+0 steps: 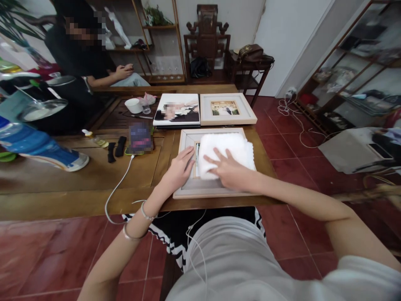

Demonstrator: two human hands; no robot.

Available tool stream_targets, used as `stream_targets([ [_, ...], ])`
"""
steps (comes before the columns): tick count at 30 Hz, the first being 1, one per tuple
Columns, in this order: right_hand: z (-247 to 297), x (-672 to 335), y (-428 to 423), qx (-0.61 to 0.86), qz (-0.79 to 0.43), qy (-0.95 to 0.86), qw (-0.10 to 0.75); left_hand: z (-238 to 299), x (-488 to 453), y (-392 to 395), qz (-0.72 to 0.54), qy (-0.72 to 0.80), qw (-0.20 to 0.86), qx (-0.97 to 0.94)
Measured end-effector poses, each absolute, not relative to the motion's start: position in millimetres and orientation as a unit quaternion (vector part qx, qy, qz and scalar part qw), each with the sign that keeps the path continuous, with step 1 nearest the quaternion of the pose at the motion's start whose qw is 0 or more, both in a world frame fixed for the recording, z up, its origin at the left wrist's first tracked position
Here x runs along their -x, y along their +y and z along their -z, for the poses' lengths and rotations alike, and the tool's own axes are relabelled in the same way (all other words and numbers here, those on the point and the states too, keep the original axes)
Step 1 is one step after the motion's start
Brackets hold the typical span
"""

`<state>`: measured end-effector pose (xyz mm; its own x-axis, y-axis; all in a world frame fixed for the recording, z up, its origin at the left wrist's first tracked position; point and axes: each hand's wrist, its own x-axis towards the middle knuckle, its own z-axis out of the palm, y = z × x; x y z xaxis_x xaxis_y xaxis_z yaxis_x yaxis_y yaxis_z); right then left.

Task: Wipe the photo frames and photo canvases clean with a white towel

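Note:
A pale wooden picture frame [188, 190] lies flat at the near edge of the wooden table [78, 196]. A white cloth [230, 150] covers most of its glass. My right hand [230, 169] lies flat on the cloth's near edge, fingers spread, pressing it onto the frame. My left hand [179, 167] rests flat on the frame's left border, fingers stretched out, holding nothing.
Behind the frame lie a second framed photo [226, 109] and a photo album [177, 109]. A phone [140, 140] with a white cable, black clips, a white cup [134, 105] and a small bottle sit left. Another person [94, 58] sits across the table. Shelves stand right.

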<state>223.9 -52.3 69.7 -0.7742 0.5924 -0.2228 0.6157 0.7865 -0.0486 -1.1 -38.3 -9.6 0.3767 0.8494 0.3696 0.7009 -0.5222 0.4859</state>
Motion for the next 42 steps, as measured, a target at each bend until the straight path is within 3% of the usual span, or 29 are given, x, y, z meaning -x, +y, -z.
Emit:
stream_targets([
  [7,-91.5,-232.3,-115.3,-0.228,0.145,0.955,0.119,9.2,0.3,-39.0,-0.29,0.479,0.116,-0.82],
  [19,-46.4,-210.4,5.5,-0.413,-0.014,0.911,-0.002,6.2,-1.2,-41.6,-0.333,0.463,0.131,-0.811],
  [28,-56.6,-173.9,-65.9,-0.293,0.007,0.952,0.084,4.2,2.6,-46.6,-0.409,0.45,0.138,-0.782],
  [33,-76.3,-202.6,-89.9,-0.219,0.056,0.964,0.139,-1.1,1.0,-47.8,-0.377,0.468,0.132,-0.789],
  [42,-98.3,-279.0,-91.6,-0.379,0.037,0.911,0.158,5.0,-4.2,-41.4,-0.288,0.47,0.128,-0.824],
])
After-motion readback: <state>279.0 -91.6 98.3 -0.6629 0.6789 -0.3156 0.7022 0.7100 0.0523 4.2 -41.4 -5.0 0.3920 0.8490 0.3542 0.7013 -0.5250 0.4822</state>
